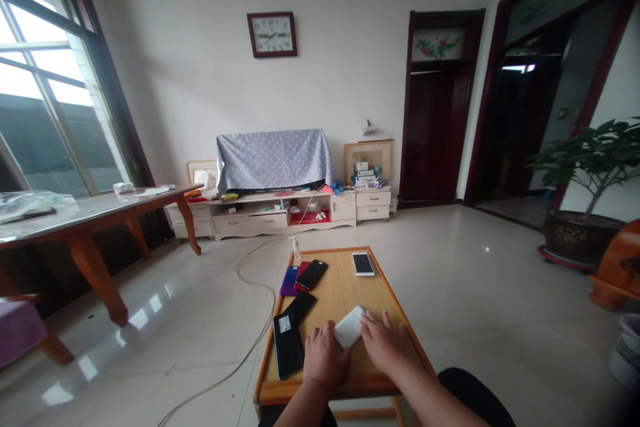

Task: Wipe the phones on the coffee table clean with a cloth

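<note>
A white smartphone (349, 327) lies at a slant between my hands, low over the small wooden table (345, 293). At its lower left edge, my left hand (324, 355) grips it with curled fingers and thumb. My right hand (383, 340) takes hold of the opposite, upper right edge, with some fingers raised away. Left of my left hand rest a large dark phone with a white label (287, 347) and a black phone (303, 307). Farther back, another black phone (313, 275) overlaps a red phone (301, 271) beside a blue-purple phone (289, 281). A white phone with a dark screen (363, 265) lies at the far right.
A pump bottle (295, 248) stands at the table's far left corner. A cable (240, 360) runs along the tiled floor to the left. Beyond are a long cabinet (250, 221), a larger table (100, 213) at the left and a potted plant (583, 233) at the right.
</note>
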Demonstrator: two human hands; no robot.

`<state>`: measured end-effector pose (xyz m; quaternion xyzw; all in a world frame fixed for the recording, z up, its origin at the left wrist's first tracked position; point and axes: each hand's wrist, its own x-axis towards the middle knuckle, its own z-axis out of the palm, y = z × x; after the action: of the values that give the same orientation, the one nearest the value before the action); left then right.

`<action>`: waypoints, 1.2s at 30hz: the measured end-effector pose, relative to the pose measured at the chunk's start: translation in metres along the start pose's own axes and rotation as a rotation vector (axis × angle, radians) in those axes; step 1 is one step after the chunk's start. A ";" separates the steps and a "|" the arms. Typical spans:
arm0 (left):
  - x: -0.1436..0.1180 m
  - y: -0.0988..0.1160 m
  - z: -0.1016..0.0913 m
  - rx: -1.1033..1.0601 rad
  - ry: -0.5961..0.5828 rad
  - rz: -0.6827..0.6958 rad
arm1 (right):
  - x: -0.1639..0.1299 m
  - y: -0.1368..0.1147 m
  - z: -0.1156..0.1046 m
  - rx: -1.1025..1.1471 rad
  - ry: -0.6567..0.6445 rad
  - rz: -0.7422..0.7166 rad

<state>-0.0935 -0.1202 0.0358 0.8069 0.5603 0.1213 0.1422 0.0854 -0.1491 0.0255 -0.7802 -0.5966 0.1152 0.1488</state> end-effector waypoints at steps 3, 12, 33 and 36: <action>0.000 -0.001 0.000 0.000 -0.008 -0.002 | -0.005 -0.011 0.004 0.006 -0.006 -0.026; 0.002 -0.006 0.006 -0.015 0.011 0.006 | -0.023 -0.022 0.001 0.064 -0.069 -0.166; 0.005 -0.009 0.013 -0.021 0.047 0.022 | 0.004 -0.013 -0.009 0.029 -0.018 -0.037; 0.005 -0.012 0.015 -0.027 0.044 0.023 | -0.011 -0.028 0.003 0.049 -0.064 -0.135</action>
<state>-0.0964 -0.1127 0.0176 0.8084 0.5524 0.1480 0.1395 0.0558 -0.1527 0.0330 -0.7303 -0.6492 0.1445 0.1563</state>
